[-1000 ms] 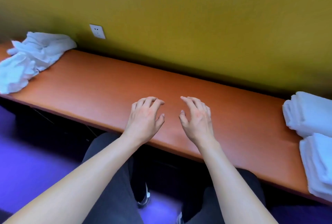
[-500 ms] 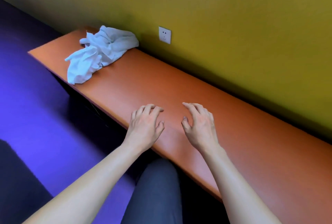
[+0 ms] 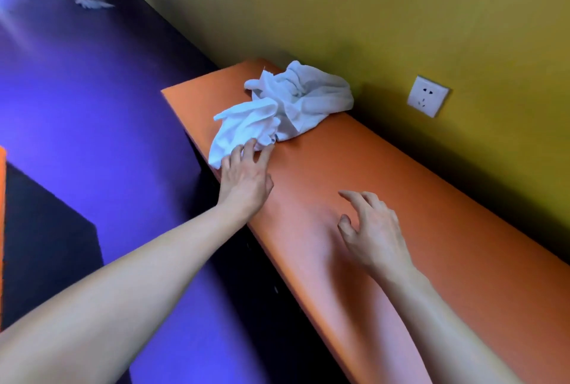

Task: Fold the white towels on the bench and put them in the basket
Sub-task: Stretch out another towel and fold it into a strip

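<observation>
- At the far end of the orange desk [image 3: 385, 198], against the yellow wall [image 3: 401, 13], lies a crumpled heap of white towels [image 3: 287, 106], unfolded and tangled into one another.
- Left hand [image 3: 246, 180] reaches to the near corner of that heap: its grip is spread, fingers straight, the fingertips [image 3: 249, 144] touching or just short of the cloth, with nothing held yet.
- Right hand [image 3: 373, 229] hovers over bare desk, well apart from the towels, fingers loosely bent and holding nothing.
- No basket shows in this view, so where the folded pieces must go cannot be told from here.
- Judging from this, the step in hand is picking one towel out of the heap.
- To do it well, pinch a single edge or corner at the near lobe rather than a fistful, so only one towel comes away.
- Draw it toward the open stretch of desk between the hands, where there is room to spread it flat.
- Bring the right hand in to take a second corner; two corners held let the cloth be shaken out and laid square before the first fold.
- The near lobe sits at the desk's front edge, so pull along the surface, not outward, or it may slide to the purple floor [image 3: 92, 106].
</observation>
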